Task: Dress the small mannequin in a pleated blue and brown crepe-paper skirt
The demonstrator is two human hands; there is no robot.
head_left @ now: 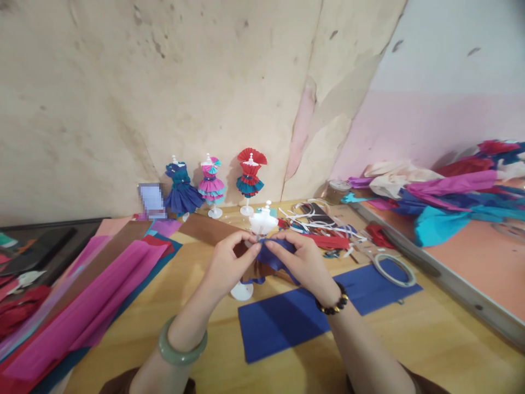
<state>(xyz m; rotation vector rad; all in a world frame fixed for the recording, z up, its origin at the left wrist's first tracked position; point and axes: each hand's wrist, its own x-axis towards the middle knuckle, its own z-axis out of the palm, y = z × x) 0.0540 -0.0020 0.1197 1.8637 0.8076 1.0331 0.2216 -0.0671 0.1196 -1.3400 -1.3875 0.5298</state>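
Note:
A small white mannequin (263,222) on a round white base stands before me, with brown and blue paper around its lower part. My left hand (232,257) pinches the blue crepe paper (275,258) at the mannequin's waist, thumb against fingers. From the other side, my right hand (301,260) grips the same blue paper, its thumb tip near the left thumb. Much of the mannequin's body is hidden behind both hands. Below them, a flat dark blue paper sheet (283,328) lies on the table.
Three dressed mannequins, one in blue (180,183), one in pink (211,186), one in red (249,178), stand along the wall. Coloured paper sheets (94,295) lie left. A tape roll (394,270), white strips (307,213) and red scraps (328,242) lie right.

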